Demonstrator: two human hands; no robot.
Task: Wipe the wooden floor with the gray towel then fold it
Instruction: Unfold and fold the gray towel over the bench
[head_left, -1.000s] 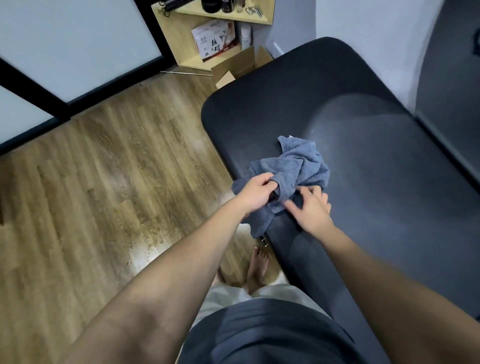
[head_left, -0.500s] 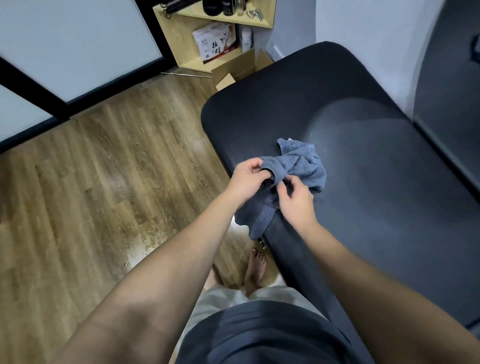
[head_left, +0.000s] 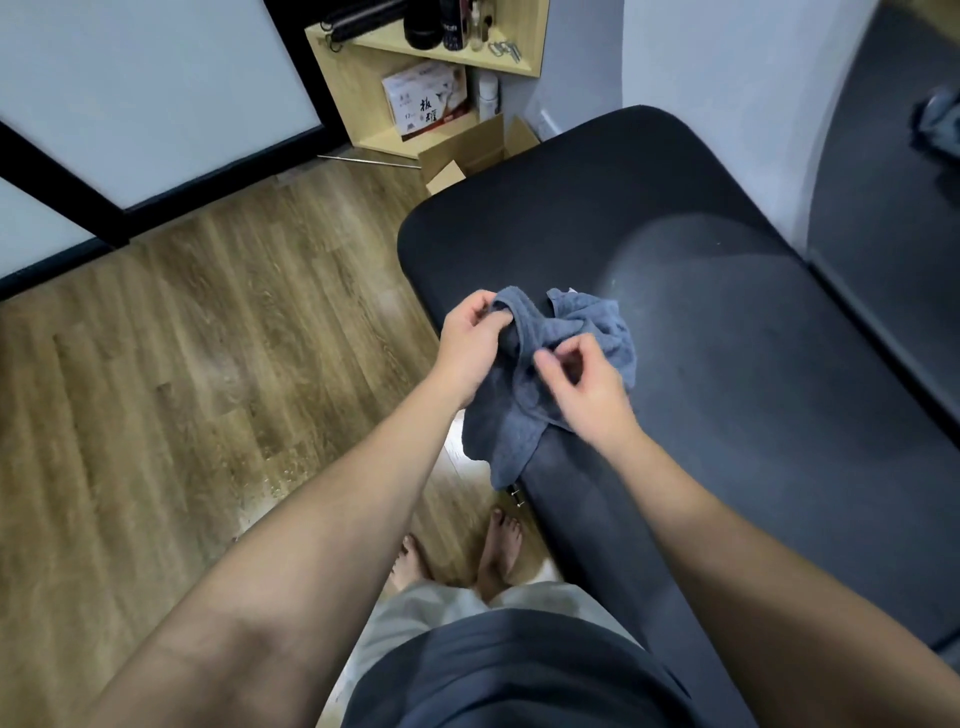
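We see the wooden floor (head_left: 171, 374) filling the left side, its planks running away from us, with a patch of small wet-looking specks near our bare feet (head_left: 498, 545). To the right lies a dark padded bench (head_left: 727, 338) with a rounded far end, and the gray towel (head_left: 524, 405) sits bunched on its near left edge, one loose end hanging over the side toward the floor. Beyond the bench, in the far corner, a light wooden shelf (head_left: 363, 98) holds a printed box (head_left: 428, 106), with an open cardboard box (head_left: 467, 156) on the floor just beside it. Our left hand (head_left: 470, 345) holds the towel's upper left fold, its grip closed with fingers curled into the cloth. Our right hand (head_left: 584, 389) is over the middle of the towel, thumb and forefinger brought together in a narrow grip on the fabric, though how much cloth they hold we cannot tell.
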